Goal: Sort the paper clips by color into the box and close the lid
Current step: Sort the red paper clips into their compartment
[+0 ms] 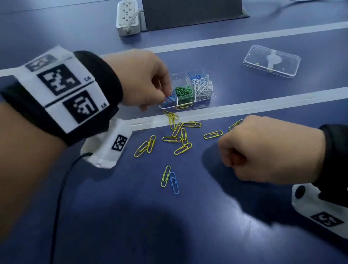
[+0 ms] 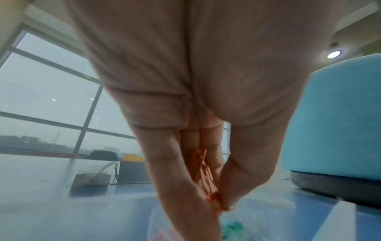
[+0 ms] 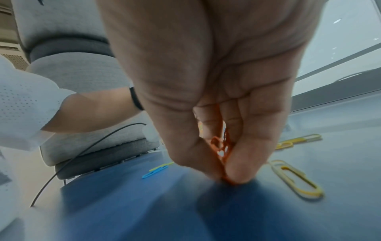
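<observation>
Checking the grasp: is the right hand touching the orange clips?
Touching. The right wrist view shows the right hand pinching orange clips between thumb and fingertips, just above the table.

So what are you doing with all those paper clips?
Sorting them by color into the clear box. The left hand holds orange clips over the box, and the right hand pinches more orange ones above the table. Yellow clips and one blue clip still wait there. The lid lies off to the side.
</observation>
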Demonstrator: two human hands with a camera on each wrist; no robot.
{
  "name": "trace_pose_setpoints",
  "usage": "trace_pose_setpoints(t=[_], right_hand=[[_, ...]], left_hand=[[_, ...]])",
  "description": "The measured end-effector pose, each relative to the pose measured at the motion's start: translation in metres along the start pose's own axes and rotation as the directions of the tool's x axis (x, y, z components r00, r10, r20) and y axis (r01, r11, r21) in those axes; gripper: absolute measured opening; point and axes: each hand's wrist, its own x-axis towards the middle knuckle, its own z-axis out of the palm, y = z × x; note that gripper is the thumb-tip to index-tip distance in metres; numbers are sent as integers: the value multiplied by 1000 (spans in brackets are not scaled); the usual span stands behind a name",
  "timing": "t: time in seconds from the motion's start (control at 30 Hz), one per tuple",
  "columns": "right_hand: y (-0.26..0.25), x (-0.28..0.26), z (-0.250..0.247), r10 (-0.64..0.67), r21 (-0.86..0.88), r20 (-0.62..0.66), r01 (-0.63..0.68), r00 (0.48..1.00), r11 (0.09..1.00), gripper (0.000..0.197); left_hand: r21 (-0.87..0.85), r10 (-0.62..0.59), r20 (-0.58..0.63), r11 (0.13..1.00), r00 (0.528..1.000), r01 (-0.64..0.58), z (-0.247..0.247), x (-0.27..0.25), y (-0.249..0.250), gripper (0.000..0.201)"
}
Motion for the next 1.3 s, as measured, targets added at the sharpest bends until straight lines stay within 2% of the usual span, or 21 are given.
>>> trace_pose_setpoints(t=[0.1, 0.23, 0.4, 0.53, 0.77, 0.97, 1.13, 1.3], right_hand=[[-4, 4, -7, 8, 1, -3, -8, 1000, 1000, 8], [-2, 16, -31, 35, 142, -105, -20, 994, 990, 15], [21, 59, -62, 167, 400, -175, -85, 970, 912, 21], [27, 95, -74, 257, 526, -209, -113, 944, 843, 24], [13, 126, -81, 314, 556, -294, -106, 903, 824, 20], [-2, 141, -84, 331, 466, -336, -150, 882, 872, 24], [-9, 144, -82, 317, 491, -295, -142, 901, 860, 27], [-8, 142, -82, 302, 502, -308, -115, 902, 857, 29]], left_hand=[[46, -12, -86, 999, 996, 16, -10, 20, -2, 18], [148, 10, -113, 989, 994, 7, -6, 40, 4, 23], [164, 10, -151, 986, 988, 15, 1, 49, 8, 19], [142, 9, -170, 990, 985, 16, 1, 48, 6, 20], [-13, -47, -260, 999, 965, 45, 2, 38, 0, 36], [-238, -133, -274, 969, 952, 67, 2, 27, -9, 55], [-217, -144, -256, 972, 956, 88, 3, 17, -16, 60], [-219, -174, -239, 968, 955, 121, 7, 14, -19, 63]])
